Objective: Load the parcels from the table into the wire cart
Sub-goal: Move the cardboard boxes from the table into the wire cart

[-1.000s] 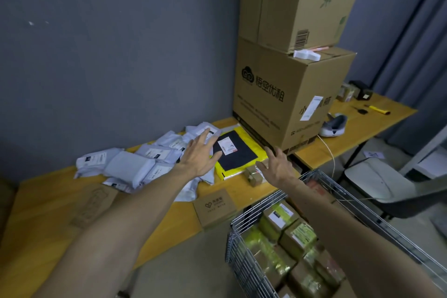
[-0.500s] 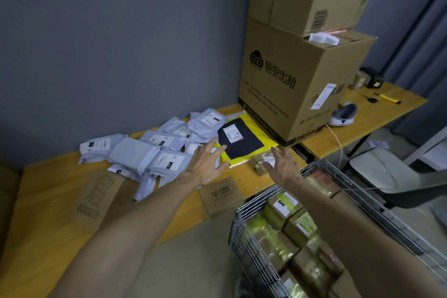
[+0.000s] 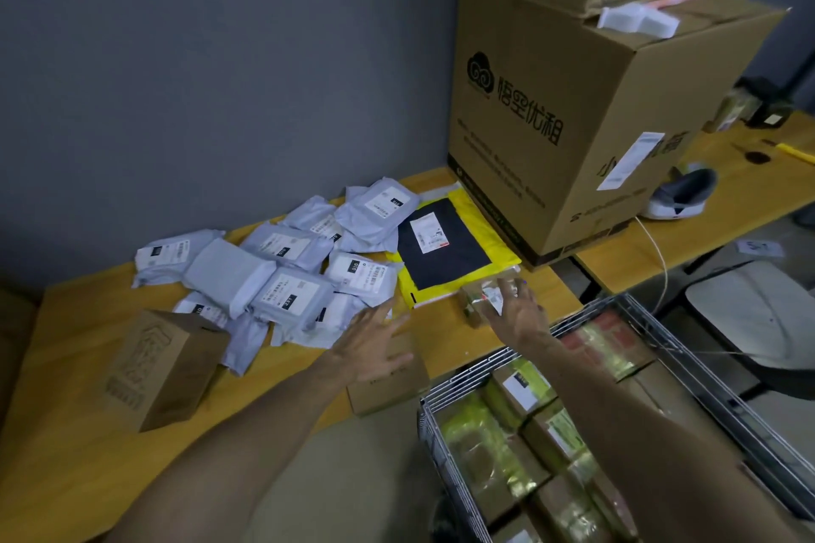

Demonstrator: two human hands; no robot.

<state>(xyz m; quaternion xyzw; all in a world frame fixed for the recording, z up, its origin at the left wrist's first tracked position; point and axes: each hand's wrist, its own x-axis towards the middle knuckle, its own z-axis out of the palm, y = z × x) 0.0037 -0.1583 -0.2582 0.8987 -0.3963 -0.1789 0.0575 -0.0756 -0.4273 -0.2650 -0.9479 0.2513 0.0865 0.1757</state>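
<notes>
Head view: left hand (image 3: 375, 344) hovering, fingers spread, over flat box (image 3: 390, 388) at table (image 3: 66, 454) edge; right hand (image 3: 518, 315) on small box (image 3: 474, 304) (grip blurred, cannot tell) near wire cart (image 3: 427, 423). Could shove flat box off.

Hands: two, the left hand (image 3: 375, 339) and the right hand (image 3: 518, 313), near the centre.
Grey mailer bags (image 3: 286, 245): about ten, heaped and overlapping at 10 o'clock; exact number unclear.
Small brown cartons (image 3: 163, 370): three, at 8 o'clock, 6 o'clock and centre.
Yellow-and-black flat parcel (image 3: 441, 251): one, at 12 o'clock.
Large cardboard boxes (image 3: 551, 123): two, stacked at 1 o'clock.
Wire cart (image 3: 480, 362): one, at 5 o'clock.
Parcels in the cart (image 3: 480, 445): at least six, tightly packed.
</notes>
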